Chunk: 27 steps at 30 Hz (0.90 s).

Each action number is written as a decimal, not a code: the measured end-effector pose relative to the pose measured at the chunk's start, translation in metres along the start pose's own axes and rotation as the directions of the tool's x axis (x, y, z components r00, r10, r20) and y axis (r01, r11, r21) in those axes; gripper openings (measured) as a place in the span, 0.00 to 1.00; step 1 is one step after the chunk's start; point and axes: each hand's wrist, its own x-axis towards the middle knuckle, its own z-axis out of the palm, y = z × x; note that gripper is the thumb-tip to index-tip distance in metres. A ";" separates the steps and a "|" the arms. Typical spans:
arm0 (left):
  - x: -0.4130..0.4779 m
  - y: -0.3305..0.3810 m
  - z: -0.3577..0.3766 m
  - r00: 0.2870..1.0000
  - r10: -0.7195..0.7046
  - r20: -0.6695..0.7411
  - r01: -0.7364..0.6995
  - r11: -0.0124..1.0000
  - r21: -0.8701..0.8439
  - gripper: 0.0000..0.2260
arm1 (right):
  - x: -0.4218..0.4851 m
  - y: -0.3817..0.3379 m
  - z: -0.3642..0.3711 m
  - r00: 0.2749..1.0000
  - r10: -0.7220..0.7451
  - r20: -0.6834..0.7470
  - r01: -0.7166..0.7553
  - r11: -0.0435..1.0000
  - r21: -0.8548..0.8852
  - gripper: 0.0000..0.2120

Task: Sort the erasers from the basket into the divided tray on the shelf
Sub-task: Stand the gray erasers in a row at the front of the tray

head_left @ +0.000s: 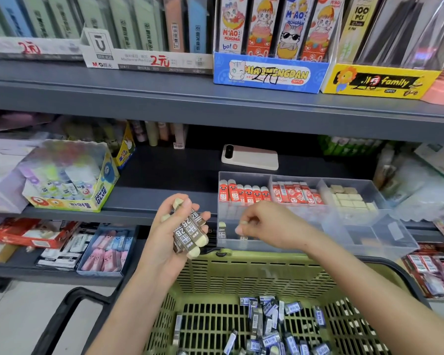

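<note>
My left hand (176, 226) grips a bunch of brown-sleeved 2B erasers (189, 233) just left of the clear divided tray (364, 234) on the shelf. My right hand (263, 224) pinches one eraser (244, 222) over the tray's front left compartment, where one brown-sleeved eraser (222, 230) stands against the left wall. The back compartments hold red erasers (244, 194), red-and-white erasers (296, 194) and plain cream erasers (349, 198). Below, the green basket (241, 272) holds several loose sleeved erasers (269, 326).
A white phone (250, 157) lies on the shelf behind the tray. A glue stick box (72, 180) stands at the left. Boxes of pen refills fill the upper shelf (215, 103). More eraser boxes (105, 249) sit on the lower shelf. The basket's black handle (69, 306) juts left.
</note>
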 end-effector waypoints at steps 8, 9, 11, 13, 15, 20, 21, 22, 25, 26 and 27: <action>0.000 0.000 -0.001 1.000 -0.014 -0.004 0.014 1.000 -0.024 0.03 | 0.017 -0.008 0.019 0.986 0.164 -0.024 -0.160 0.979 0.124 0.10; 0.000 0.000 -0.001 1.000 -0.014 -0.003 0.014 1.000 -0.021 0.03 | 0.018 -0.008 0.019 0.984 0.176 -0.032 -0.171 0.979 0.115 0.09; 0.000 0.000 -0.001 1.000 -0.014 -0.001 0.014 1.000 -0.017 0.03 | 0.019 -0.008 0.019 0.983 0.181 -0.024 -0.177 0.978 0.106 0.09; 0.000 0.000 -0.001 1.000 -0.014 0.004 0.014 1.000 -0.025 0.03 | 0.019 -0.007 0.017 0.985 0.171 0.005 -0.170 0.977 0.131 0.09; 0.000 0.000 -0.001 1.000 -0.017 0.005 0.017 0.999 -0.029 0.03 | 0.018 -0.005 0.016 0.986 0.162 0.034 -0.165 0.966 0.200 0.08; 0.001 0.000 0.000 1.000 -0.027 -0.015 0.026 0.998 -0.060 0.03 | 0.015 -0.005 0.014 0.991 0.119 0.067 -0.131 0.966 0.222 0.06; 0.001 0.000 0.000 0.999 -0.031 -0.023 0.029 0.997 -0.074 0.03 | 0.014 -0.007 0.014 0.991 0.109 0.073 -0.121 0.974 0.191 0.07; 0.000 0.000 0.000 0.999 -0.035 -0.031 0.032 0.996 -0.086 0.03 | 0.013 -0.008 0.014 0.994 0.097 0.054 -0.104 0.984 0.148 0.07; 0.000 0.000 0.000 0.999 -0.041 -0.036 0.037 0.992 -0.119 0.05 | 0.001 -0.021 0.014 0.968 -0.021 -0.249 0.029 0.999 0.030 0.10; 0.000 0.000 0.000 0.999 -0.038 -0.035 0.034 0.992 -0.121 0.05 | -0.006 -0.028 0.016 0.937 -0.070 -0.343 0.100 0.993 0.070 0.12; 0.000 0.000 0.000 0.999 -0.034 -0.035 0.030 0.993 -0.118 0.04 | -0.013 -0.037 0.018 0.920 -0.099 -0.380 0.166 0.975 0.150 0.14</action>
